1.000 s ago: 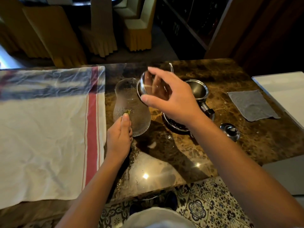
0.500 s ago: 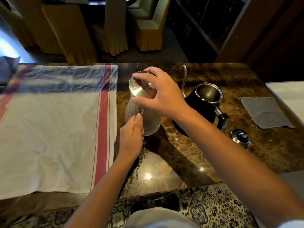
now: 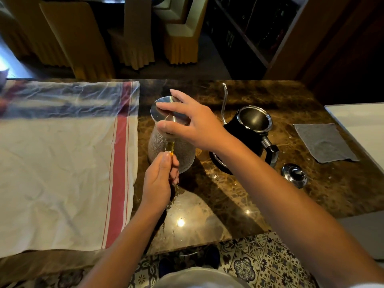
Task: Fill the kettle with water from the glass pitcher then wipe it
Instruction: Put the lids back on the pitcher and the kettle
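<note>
- My left hand (image 3: 159, 181) grips the amber handle (image 3: 170, 149) of the glass pitcher (image 3: 172, 148), fingers curled round it, thumb on top.
- My right hand (image 3: 194, 124) sits over the pitcher mouth, fingers and thumb pinching the round metal lid (image 3: 166, 112) at its rim.
- Lid lies on top of the pitcher; can't tell if it is fully seated.
- Pitcher stands upright on the bench (image 3: 228, 194), between my two hands, just beyond my left hand.
- Kettle (image 3: 247, 138), black with a steel rim, stands just right of my right wrist, partly hidden by my forearm; top open, thin gooseneck spout (image 3: 224, 102) beyond it, handle toward me.
- Kettle lid (image 3: 294, 175), shiny with a dark knob, lies on the bench right of my right forearm, near the kettle handle, not touching it.
- Grey cloth (image 3: 324, 142) lies flat further right, apart from the kettle.
- White towel with red stripe (image 3: 62, 163) is spread on the bench left of my left hand.
- Water level inside the pitcher: can't tell through the textured glass.
- Yellow-covered chairs (image 3: 133, 38) stand beyond the bench.
</note>
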`<action>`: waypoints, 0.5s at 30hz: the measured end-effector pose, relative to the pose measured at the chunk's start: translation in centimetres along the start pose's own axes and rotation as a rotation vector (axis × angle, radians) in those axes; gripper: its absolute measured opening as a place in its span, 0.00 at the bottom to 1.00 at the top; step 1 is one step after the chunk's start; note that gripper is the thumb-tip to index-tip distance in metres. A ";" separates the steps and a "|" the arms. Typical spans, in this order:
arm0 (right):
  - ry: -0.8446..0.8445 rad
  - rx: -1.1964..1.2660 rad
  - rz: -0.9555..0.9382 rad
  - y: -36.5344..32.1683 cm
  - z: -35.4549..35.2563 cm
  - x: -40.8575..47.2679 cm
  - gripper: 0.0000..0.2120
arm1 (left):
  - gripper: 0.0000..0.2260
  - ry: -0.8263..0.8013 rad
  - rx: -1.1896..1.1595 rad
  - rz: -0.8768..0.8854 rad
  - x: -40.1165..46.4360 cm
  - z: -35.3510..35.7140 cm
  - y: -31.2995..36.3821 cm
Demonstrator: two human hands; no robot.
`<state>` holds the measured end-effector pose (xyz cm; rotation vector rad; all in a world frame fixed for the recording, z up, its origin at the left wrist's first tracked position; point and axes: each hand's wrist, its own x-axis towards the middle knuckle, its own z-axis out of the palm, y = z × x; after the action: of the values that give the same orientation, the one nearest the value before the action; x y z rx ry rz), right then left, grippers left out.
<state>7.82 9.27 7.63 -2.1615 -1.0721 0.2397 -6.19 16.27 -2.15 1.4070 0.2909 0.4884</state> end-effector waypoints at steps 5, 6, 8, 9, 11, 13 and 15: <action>0.122 0.029 0.043 -0.5 1.3 -0.9 0.26 | 0.17 0.100 0.084 0.017 -0.5 1.0 -0.4; 0.118 0.011 0.044 -0.6 1.3 -1.0 0.26 | 0.17 0.111 0.094 0.019 -0.5 1.1 -0.4; 0.094 -0.027 0.033 -0.7 1.1 -1.1 0.26 | 0.17 0.119 0.119 0.029 -0.5 1.2 -0.3; 0.076 -0.048 0.022 -0.7 1.0 -1.2 0.26 | 0.17 0.121 0.131 0.036 -0.6 1.2 -0.3; 0.028 -0.098 -0.004 -0.5 0.5 -1.4 0.27 | 0.17 0.138 0.166 0.044 -0.8 1.3 -0.1; -0.029 -0.125 -0.030 -0.3 -0.3 -1.8 0.27 | 0.16 0.205 0.214 0.047 -1.0 1.4 0.1; -0.076 -0.121 -0.065 0.0 -1.7 -2.5 0.27 | 0.14 0.316 0.267 0.048 -1.2 1.6 0.2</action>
<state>6.99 6.56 8.53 -2.2354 -1.2255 0.2339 -6.55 14.34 -1.84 1.5969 0.5960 0.7338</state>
